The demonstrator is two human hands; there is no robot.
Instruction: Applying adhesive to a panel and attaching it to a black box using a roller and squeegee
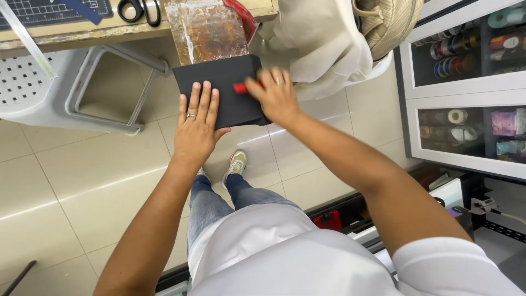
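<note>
A flat black sheet-covered board (224,77) juts out from the edge of a wooden worktable (82,34). My left hand (197,123) lies flat on its near left part, fingers spread, a ring on one finger. My right hand (276,96) pinches a small red tool (240,87) and presses it against the black surface near its right side.
Black-handled scissors (139,10) and a dark cutting mat (52,10) lie on the table. A grey plastic stool (60,90) stands at left. Beige cloth (320,46) hangs at right by a white cabinet (466,93) with ribbon spools. My feet rest on pale floor tiles (82,181).
</note>
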